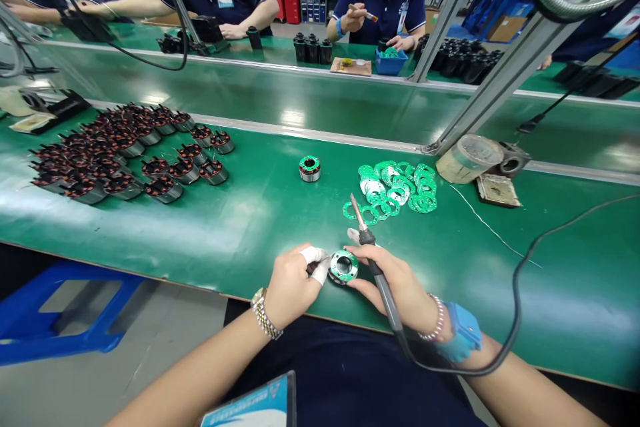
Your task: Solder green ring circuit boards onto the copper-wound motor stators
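Note:
A motor stator topped by a green ring-shaped circuit board (pixel 344 267) is between my two hands near the bench's front edge. My left hand (pixel 297 283), with white covers on thumb and forefinger, pinches at its left rim; whether a wire is between those fingertips I cannot make out. My right hand (pixel 395 280) steadies the stator's right side with thumb and fingertip. Across that same hand lies a soldering iron (pixel 383 280), its tip pointing up and away from the board. Beyond my hands stands another stator (pixel 310 169) with a green board on top.
Loose green ring boards (pixel 395 187) lie in a pile ahead right. Many bare stators (pixel 115 153) crowd the left. At right are a round container (pixel 469 158) and a small tray (pixel 498 191). The iron's cable (pixel 517 293) loops over my right forearm. Co-workers sit across the bench.

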{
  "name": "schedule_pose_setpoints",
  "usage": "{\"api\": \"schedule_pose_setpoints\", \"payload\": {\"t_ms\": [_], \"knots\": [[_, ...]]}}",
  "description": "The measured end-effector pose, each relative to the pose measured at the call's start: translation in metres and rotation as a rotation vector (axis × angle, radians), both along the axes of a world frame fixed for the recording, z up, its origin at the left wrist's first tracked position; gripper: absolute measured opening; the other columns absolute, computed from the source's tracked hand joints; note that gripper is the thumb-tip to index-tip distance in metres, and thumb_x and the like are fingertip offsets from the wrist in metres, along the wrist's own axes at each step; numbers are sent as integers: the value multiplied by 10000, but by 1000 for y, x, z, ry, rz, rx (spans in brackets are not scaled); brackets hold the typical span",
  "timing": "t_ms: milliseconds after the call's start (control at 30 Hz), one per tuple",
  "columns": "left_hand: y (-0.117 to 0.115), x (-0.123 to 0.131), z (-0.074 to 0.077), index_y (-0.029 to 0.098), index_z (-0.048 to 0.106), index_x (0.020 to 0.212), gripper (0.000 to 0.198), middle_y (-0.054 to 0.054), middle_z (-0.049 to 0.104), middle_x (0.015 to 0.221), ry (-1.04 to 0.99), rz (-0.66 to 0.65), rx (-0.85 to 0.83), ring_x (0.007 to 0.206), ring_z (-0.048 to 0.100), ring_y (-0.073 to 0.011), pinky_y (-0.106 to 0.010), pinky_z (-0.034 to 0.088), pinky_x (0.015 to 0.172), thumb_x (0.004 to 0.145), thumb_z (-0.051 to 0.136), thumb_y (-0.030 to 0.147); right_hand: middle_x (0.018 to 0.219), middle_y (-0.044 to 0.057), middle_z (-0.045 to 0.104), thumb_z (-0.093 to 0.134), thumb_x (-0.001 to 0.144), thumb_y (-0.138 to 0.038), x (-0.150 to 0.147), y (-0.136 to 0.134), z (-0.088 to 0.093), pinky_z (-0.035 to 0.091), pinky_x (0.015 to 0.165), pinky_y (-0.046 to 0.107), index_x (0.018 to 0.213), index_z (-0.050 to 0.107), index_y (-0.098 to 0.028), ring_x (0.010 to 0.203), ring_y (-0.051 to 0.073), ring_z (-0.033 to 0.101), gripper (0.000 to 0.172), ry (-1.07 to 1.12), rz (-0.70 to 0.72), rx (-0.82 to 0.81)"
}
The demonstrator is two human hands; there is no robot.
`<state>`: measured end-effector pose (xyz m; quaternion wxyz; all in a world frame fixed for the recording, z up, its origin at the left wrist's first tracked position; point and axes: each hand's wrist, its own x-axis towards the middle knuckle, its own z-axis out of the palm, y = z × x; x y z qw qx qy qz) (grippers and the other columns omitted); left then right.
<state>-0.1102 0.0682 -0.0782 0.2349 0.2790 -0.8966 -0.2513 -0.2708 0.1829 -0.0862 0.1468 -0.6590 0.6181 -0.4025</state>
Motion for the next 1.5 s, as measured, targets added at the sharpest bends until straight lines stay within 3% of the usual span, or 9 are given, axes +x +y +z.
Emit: {"api": "schedule_pose_setpoints", "payload": {"t_ms": [300,500,600,767,900,1000,1133,1300,1500], "knots": [[16,21,-6,196,506,1153,357,-99,568,1093,46,-185,175,990,556,-197,-341,479,855,811,454,110,966,72,610,595,791,-228,3,-1,-1,528,750,296,1144,460,-202,819,171,613,379,-34,-29,-6],[13,3,-15,196,247,1322,712,-125,499,1203,-24,-98,163,1092,515,-255,-423,446,928,710,612,191,1034,88,591,601,778,-236,7,-7,0,515,800,316,1169,426,-204,906,195,602,429,-38,-20,7],[-18,-18,-10,187,249,1327,664,-136,459,1233,-38,-112,42,1050,540,-242,-387,463,897,739,559,184,1045,89,590,609,770,-262,-14,-4,11,511,783,316,1147,442,-204,901,203,600,416,31,-93,6],[-101,-52,15,222,190,1362,783,-144,290,1366,-185,-15,-156,922,605,-254,-366,499,787,693,596,267,892,57,619,589,784,-328,-99,5,26,498,668,294,1023,498,-200,740,187,617,285,208,-471,-64],[-144,-70,30,289,144,1380,810,-111,483,1204,-497,-25,-203,688,639,-224,-323,496,597,698,578,344,855,81,615,488,847,-307,-175,5,25,465,713,329,957,531,-174,776,208,590,178,478,-674,-133],[-161,-80,34,274,125,1387,816,-93,558,1080,-562,-82,-208,703,631,-221,-298,480,596,702,565,342,759,68,606,488,842,-288,-208,1,24,451,671,328,856,549,-175,721,212,569,129,550,-672,-94],[-194,-108,44,229,117,1389,876,-90,592,1033,-561,-87,-188,826,618,-241,-308,479,689,671,600,369,786,45,601,498,846,-269,-205,-2,27,446,660,285,878,537,-193,691,174,559,91,483,-656,-86],[-260,-182,59,215,147,1384,932,-137,553,1092,-585,144,-292,932,594,-302,-350,468,768,623,647,413,787,35,585,518,840,-205,-173,-5,27,448,646,261,892,520,-191,682,148,551,54,348,-512,-114],[-303,-255,35,202,131,1391,960,-187,445,1229,-478,292,-231,1036,542,-360,-424,442,857,615,672,366,847,56,604,526,821,-119,-159,-16,10,467,684,289,974,508,-190,769,166,559,170,334,-408,-155]]}}
